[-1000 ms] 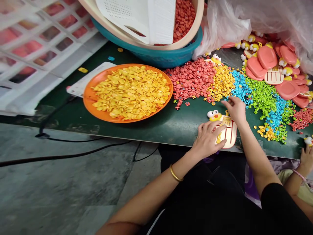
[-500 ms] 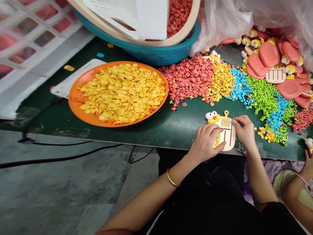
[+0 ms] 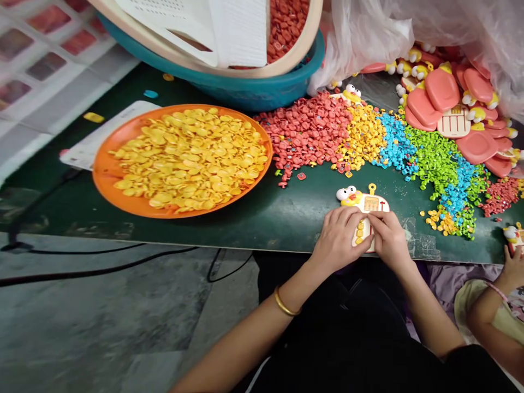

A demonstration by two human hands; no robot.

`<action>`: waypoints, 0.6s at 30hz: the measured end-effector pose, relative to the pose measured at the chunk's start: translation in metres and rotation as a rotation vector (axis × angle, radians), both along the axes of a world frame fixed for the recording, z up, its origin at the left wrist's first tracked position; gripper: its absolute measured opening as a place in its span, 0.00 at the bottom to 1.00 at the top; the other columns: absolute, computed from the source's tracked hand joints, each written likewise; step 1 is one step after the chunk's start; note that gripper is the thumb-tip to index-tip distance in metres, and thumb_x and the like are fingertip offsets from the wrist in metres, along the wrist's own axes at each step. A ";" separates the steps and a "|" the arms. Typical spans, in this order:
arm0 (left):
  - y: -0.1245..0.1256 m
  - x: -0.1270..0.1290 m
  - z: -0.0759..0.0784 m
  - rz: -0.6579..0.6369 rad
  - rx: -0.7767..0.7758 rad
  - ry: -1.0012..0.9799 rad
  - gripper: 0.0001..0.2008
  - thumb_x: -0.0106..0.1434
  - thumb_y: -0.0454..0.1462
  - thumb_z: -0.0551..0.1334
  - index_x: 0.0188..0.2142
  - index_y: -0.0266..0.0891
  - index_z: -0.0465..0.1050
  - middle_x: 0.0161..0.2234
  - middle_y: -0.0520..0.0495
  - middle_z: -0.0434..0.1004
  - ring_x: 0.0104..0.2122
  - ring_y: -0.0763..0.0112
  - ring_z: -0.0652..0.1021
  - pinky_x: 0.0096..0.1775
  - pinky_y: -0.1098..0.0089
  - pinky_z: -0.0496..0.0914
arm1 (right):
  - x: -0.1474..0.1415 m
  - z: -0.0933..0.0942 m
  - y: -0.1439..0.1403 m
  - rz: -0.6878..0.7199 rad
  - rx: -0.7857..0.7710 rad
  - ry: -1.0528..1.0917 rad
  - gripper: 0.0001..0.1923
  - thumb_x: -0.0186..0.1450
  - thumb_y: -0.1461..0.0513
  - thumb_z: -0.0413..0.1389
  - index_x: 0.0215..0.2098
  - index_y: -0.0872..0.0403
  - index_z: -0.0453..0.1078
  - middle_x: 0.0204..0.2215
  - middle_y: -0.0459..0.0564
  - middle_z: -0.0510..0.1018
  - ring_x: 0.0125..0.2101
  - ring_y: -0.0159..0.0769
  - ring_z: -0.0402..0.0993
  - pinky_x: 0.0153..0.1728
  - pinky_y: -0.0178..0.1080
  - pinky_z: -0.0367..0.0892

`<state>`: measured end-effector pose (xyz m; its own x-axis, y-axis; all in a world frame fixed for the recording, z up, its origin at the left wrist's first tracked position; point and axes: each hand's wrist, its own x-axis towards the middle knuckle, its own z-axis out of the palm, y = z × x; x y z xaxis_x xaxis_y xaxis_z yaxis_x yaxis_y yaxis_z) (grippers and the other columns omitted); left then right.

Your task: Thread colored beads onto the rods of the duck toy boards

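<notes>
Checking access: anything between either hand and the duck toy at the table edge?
Nothing visible. The left hand and right hand both rest directly on the duck toy, covering its lower half. The loose bead piles lie beyond it, apart.

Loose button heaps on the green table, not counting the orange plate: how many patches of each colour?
Red heaps: 2, the second at
Yellow heaps: 2, the second at
Blue heaps: 2, the second at
Green heaps: 1
Total: 7

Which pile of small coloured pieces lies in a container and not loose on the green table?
The yellow pieces: they fill the orange tray at the left. The red, blue and green piles lie directly on the table.
</notes>
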<state>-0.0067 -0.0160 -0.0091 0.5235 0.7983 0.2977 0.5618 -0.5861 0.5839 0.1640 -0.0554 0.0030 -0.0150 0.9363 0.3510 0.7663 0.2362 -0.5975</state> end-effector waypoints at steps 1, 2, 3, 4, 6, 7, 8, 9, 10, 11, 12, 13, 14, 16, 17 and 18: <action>0.000 0.000 0.000 0.007 0.000 0.022 0.22 0.64 0.46 0.60 0.55 0.40 0.70 0.50 0.39 0.73 0.51 0.52 0.70 0.53 0.54 0.64 | 0.007 0.001 0.009 -0.019 0.015 0.022 0.15 0.70 0.64 0.49 0.47 0.48 0.77 0.42 0.53 0.78 0.44 0.41 0.74 0.46 0.44 0.72; 0.000 0.001 0.001 0.010 0.004 0.049 0.25 0.64 0.47 0.60 0.58 0.41 0.69 0.52 0.39 0.72 0.52 0.51 0.70 0.53 0.53 0.63 | 0.017 0.002 0.021 -0.084 0.033 0.035 0.14 0.69 0.63 0.50 0.46 0.48 0.77 0.41 0.52 0.78 0.42 0.40 0.75 0.45 0.43 0.72; 0.001 0.001 0.002 0.006 0.009 0.080 0.26 0.65 0.47 0.60 0.61 0.41 0.67 0.54 0.38 0.72 0.52 0.51 0.70 0.54 0.51 0.62 | 0.030 0.003 0.036 -0.181 0.047 0.036 0.13 0.69 0.61 0.51 0.46 0.49 0.77 0.41 0.52 0.78 0.41 0.40 0.75 0.44 0.43 0.72; 0.001 0.002 0.004 -0.011 0.019 0.112 0.27 0.66 0.46 0.59 0.63 0.43 0.64 0.57 0.38 0.70 0.53 0.50 0.70 0.55 0.49 0.61 | 0.045 0.003 0.050 -0.319 0.061 0.016 0.12 0.68 0.60 0.53 0.45 0.51 0.77 0.40 0.54 0.78 0.39 0.40 0.74 0.43 0.44 0.71; 0.001 0.005 0.007 -0.078 0.051 0.162 0.26 0.67 0.42 0.56 0.65 0.47 0.62 0.63 0.42 0.66 0.56 0.50 0.68 0.58 0.45 0.56 | 0.072 0.004 0.075 -0.444 -0.009 -0.053 0.12 0.66 0.61 0.54 0.42 0.54 0.78 0.38 0.55 0.78 0.37 0.42 0.73 0.44 0.45 0.70; 0.001 0.007 0.009 -0.121 0.072 0.172 0.25 0.68 0.40 0.55 0.64 0.48 0.63 0.65 0.44 0.64 0.58 0.51 0.68 0.60 0.43 0.53 | 0.081 0.004 0.082 -0.455 -0.049 -0.075 0.11 0.66 0.61 0.54 0.40 0.55 0.78 0.36 0.56 0.78 0.37 0.42 0.73 0.44 0.46 0.69; 0.001 0.008 0.011 -0.161 0.094 0.173 0.24 0.69 0.38 0.53 0.64 0.49 0.63 0.65 0.47 0.64 0.60 0.52 0.67 0.62 0.42 0.49 | 0.086 0.004 0.085 -0.438 -0.087 -0.074 0.11 0.65 0.61 0.54 0.38 0.55 0.78 0.34 0.55 0.78 0.37 0.42 0.72 0.44 0.46 0.68; 0.000 0.010 0.011 -0.190 0.113 0.164 0.24 0.69 0.36 0.52 0.63 0.49 0.64 0.65 0.48 0.65 0.60 0.53 0.66 0.63 0.42 0.45 | 0.087 0.004 0.084 -0.408 -0.115 -0.044 0.11 0.65 0.60 0.55 0.37 0.55 0.78 0.33 0.54 0.78 0.36 0.42 0.72 0.43 0.45 0.68; 0.000 0.011 0.011 -0.200 0.126 0.150 0.23 0.69 0.35 0.52 0.62 0.48 0.65 0.64 0.49 0.67 0.61 0.54 0.67 0.64 0.42 0.43 | 0.083 0.005 0.080 -0.365 -0.138 0.008 0.11 0.65 0.58 0.55 0.37 0.55 0.78 0.32 0.53 0.78 0.34 0.41 0.72 0.42 0.44 0.69; 0.000 0.012 0.011 -0.193 0.135 0.135 0.23 0.68 0.35 0.53 0.62 0.46 0.66 0.62 0.48 0.69 0.60 0.54 0.68 0.65 0.42 0.43 | 0.077 0.005 0.072 -0.310 -0.160 0.066 0.12 0.65 0.57 0.56 0.37 0.55 0.78 0.31 0.52 0.78 0.33 0.39 0.72 0.40 0.42 0.69; 0.000 0.013 0.010 -0.176 0.139 0.121 0.23 0.68 0.36 0.53 0.61 0.45 0.67 0.61 0.46 0.71 0.59 0.55 0.69 0.65 0.44 0.45 | 0.068 0.007 0.064 -0.248 -0.182 0.112 0.12 0.65 0.55 0.56 0.38 0.54 0.78 0.31 0.50 0.77 0.32 0.38 0.72 0.38 0.41 0.69; 0.000 0.013 0.009 -0.157 0.141 0.111 0.23 0.67 0.36 0.54 0.61 0.43 0.68 0.60 0.45 0.72 0.58 0.55 0.70 0.64 0.45 0.49 | 0.059 0.008 0.055 -0.187 -0.196 0.131 0.12 0.65 0.55 0.56 0.38 0.53 0.78 0.31 0.50 0.77 0.33 0.37 0.72 0.37 0.40 0.69; 0.001 0.013 0.008 -0.143 0.142 0.101 0.23 0.67 0.37 0.54 0.61 0.41 0.68 0.59 0.43 0.73 0.56 0.55 0.71 0.63 0.47 0.53 | 0.050 0.010 0.046 -0.138 -0.196 0.120 0.12 0.66 0.56 0.56 0.39 0.52 0.78 0.32 0.49 0.76 0.33 0.37 0.72 0.37 0.39 0.69; 0.001 0.013 0.006 -0.134 0.143 0.077 0.23 0.67 0.37 0.55 0.60 0.38 0.69 0.57 0.40 0.74 0.54 0.55 0.72 0.59 0.52 0.60 | 0.035 0.013 0.034 -0.101 -0.159 0.030 0.11 0.68 0.59 0.54 0.39 0.51 0.79 0.33 0.50 0.75 0.35 0.37 0.72 0.39 0.38 0.68; 0.001 0.012 0.006 -0.135 0.138 0.064 0.23 0.67 0.37 0.54 0.59 0.37 0.70 0.55 0.39 0.75 0.54 0.55 0.72 0.57 0.54 0.62 | 0.030 0.014 0.031 -0.103 -0.139 -0.026 0.12 0.69 0.60 0.53 0.39 0.51 0.79 0.33 0.50 0.74 0.35 0.37 0.71 0.39 0.38 0.68; 0.001 0.012 0.005 -0.137 0.129 0.051 0.22 0.67 0.37 0.54 0.59 0.36 0.70 0.55 0.39 0.75 0.53 0.55 0.72 0.56 0.55 0.63 | 0.027 0.016 0.029 -0.110 -0.124 -0.077 0.13 0.69 0.61 0.52 0.38 0.50 0.79 0.33 0.50 0.73 0.35 0.37 0.70 0.38 0.38 0.68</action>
